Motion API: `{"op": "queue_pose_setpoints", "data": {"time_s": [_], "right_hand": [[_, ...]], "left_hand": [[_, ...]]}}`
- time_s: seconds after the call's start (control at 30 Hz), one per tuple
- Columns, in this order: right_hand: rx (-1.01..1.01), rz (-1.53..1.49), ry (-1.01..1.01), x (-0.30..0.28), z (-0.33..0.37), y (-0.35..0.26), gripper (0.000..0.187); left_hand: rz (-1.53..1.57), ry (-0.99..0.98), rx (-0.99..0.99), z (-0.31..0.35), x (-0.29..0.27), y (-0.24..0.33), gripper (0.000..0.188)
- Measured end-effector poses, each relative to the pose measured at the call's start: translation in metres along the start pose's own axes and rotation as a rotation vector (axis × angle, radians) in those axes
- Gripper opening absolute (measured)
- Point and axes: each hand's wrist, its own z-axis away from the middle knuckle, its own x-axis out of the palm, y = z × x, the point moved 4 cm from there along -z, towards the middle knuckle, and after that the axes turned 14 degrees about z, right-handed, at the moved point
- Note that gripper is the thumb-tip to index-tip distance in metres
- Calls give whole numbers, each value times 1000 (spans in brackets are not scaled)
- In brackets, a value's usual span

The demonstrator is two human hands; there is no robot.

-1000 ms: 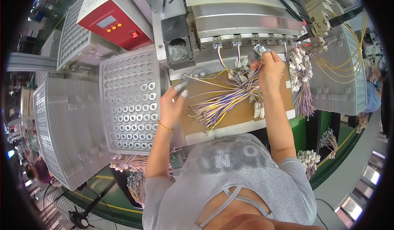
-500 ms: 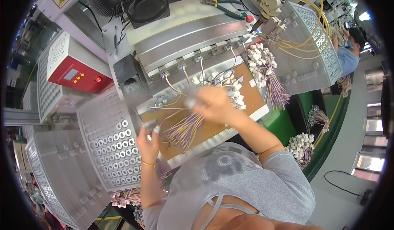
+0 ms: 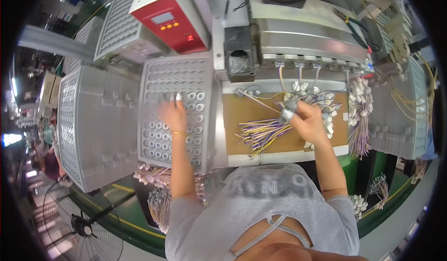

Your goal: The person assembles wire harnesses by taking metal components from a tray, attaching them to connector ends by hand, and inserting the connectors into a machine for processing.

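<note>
**Wires Fan Across Worktop as Hands Work Apart**

A bundle of purple, yellow and white wires (image 3: 264,132) lies on a brown worktop (image 3: 233,121), its long axis slanting from lower left to upper right. The splayed loose ends point left, toward the tray side; white connectors (image 3: 302,87) cluster beyond the opposite end.

At that end, the right hand (image 3: 309,120) hovers with grey-capped thumb and finger drawn close; whether they pinch a wire, one cannot tell. With strands overlapping so thickly, a hasty pull could snag neighbours, or tug the leads (image 3: 281,78) running into the metal fixture (image 3: 307,42) behind.

To the left, the left hand (image 3: 173,114), blurred by motion, reaches over a grey tray (image 3: 153,82); its grip cannot be made out. A brushing fingertip might unseat one of the silver ring-shaped parts (image 3: 199,107). Behind the tray stands a red-fronted box (image 3: 174,26).
</note>
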Motion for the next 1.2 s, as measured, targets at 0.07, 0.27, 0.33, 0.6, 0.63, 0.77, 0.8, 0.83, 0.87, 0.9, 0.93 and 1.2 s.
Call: {"op": "queue_pose_setpoints", "data": {"time_s": [0.07, 0.27, 0.33, 0.6, 0.63, 0.77, 0.8, 0.83, 0.87, 0.9, 0.93, 1.2], "right_hand": [[-146, 64, 57, 11, -3, -1, 17], [-171, 125, 65, 18, -5, -14, 13], [-179, 83, 105, 21, -6, -10, 12], [-238, 68, 105, 24, -8, -19, 8], [-188, -7, 76, 27, -6, -12, 8], [-100, -136, 36, 26, -6, -3, 6], [-95, -149, 35, 25, -6, -5, 5], [-93, -150, 35, 25, -6, -5, 5], [-93, -137, 36, 25, -6, -6, 5], [-93, -123, 37, 25, -5, -5, 5], [-90, -123, 39, 25, -4, -4, 5], [-327, 140, 135, 9, -2, -26, 15]], "left_hand": [[-34, 115, 180, 10, 16, -12, 38], [-51, 47, 209, 10, -7, 25, 44], [1154, -147, -31, 17, -5, 30, 35], [1712, -825, -53, 104, -11, 147, 40], [1707, -826, -63, 108, -14, 151, 40], [1797, -865, -38, 111, -18, 165, 38], [1818, -871, -27, 112, -18, 166, 38], [1817, -872, -29, 113, -19, 166, 38], [1839, -858, 27, 113, -21, 167, 39], [1860, -844, 83, 114, -24, 168, 40], [1859, -848, 82, 115, -25, 167, 40], [1518, -722, 309, 115, -33, 172, 32]]}}
